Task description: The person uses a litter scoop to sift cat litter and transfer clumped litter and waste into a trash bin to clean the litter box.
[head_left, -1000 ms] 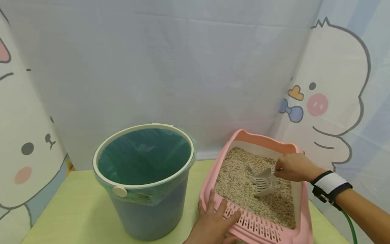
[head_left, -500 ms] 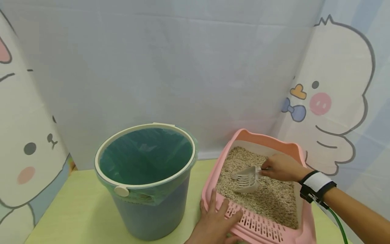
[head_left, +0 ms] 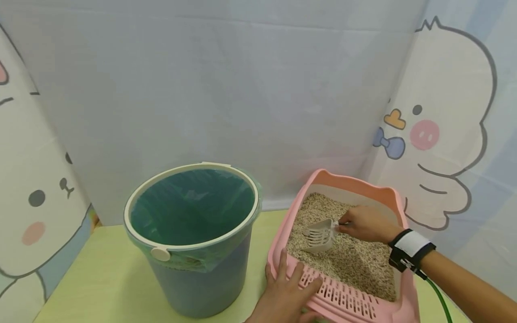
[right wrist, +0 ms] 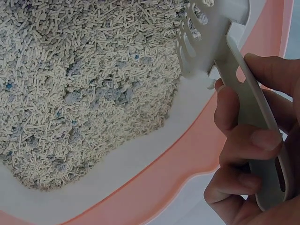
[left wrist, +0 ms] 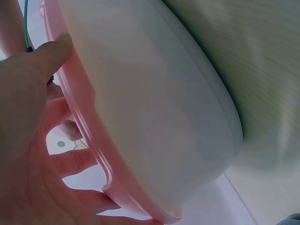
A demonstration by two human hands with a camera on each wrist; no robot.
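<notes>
1 slotted scoop, pale grey, blade down in the litter at the left-middle of 1 pink litter tray. Right hand grasps its handle, fingers curled round it. Left hand lies flat w/ fingers spread on the tray's slotted front lip, thumb under the rim. 1 blue bucket w/ green liner, just left of tray, both on 1 yellow-green tabletop. Vs 1 s ago: scoop & right hand have shifted left across the litter; left hand hasn't moved.
</notes>
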